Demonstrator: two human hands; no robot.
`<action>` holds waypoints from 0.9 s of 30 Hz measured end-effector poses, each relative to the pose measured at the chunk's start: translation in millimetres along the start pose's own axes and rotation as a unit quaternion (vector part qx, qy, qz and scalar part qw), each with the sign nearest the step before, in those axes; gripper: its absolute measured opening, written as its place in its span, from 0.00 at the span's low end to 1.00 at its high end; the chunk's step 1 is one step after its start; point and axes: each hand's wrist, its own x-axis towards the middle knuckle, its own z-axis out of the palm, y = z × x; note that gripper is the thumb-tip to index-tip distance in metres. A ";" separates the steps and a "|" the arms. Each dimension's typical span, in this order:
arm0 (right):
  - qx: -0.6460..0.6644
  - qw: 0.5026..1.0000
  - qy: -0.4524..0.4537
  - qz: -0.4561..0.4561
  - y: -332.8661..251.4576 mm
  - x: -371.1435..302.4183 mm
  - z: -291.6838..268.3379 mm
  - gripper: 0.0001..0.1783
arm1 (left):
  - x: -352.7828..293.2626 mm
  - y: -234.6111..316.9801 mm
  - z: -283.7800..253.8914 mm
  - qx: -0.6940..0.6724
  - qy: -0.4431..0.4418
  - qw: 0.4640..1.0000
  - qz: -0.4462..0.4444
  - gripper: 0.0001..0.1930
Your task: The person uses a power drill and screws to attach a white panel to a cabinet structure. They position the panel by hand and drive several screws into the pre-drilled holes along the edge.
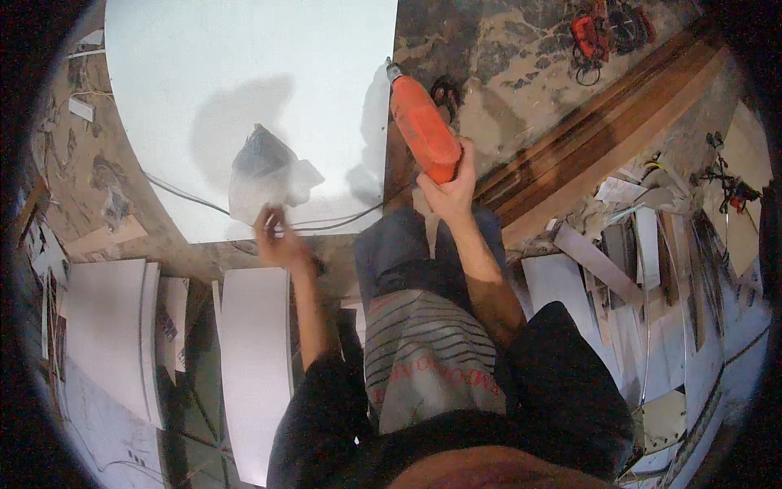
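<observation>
My right hand (453, 189) is wrapped round the rear of an orange power drill (425, 129). The drill points up and to the left, its metal chuck (394, 70) at the right edge of a large white panel (326, 49). At the panel's near edge is my left hand (279, 236), somewhat blurred, with fingers curled in; what they hold, if anything, I cannot make out. Just beyond those fingers, a clear plastic bag (257, 175) with dark contents lies on the panel. Whether the hand touches the bag is unclear.
A dark cable (326, 222) runs along the panel's near edge. Long brown boards (603, 130) lie diagonally at the right, with a red tool (586, 37) beyond them. White panels (257, 367) stand at the near left; offcuts (599, 261) are heaped at the right.
</observation>
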 end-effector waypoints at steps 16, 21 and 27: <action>0.019 0.997 0.072 0.026 -2.8 -28.4 -46.4 0.36 | 57.2 77.4 216.2 0.331 -0.445 0.747 0.366 0.49; 0.014 0.999 0.047 0.000 -2.3 -22.5 -40.0 0.35 | 54.9 72.3 212.7 0.192 -0.467 0.808 0.304 0.46; 0.029 0.999 0.026 -0.033 10.7 -12.6 -21.8 0.37 | 34.8 46.9 214.5 -0.312 -0.397 0.846 -0.172 0.25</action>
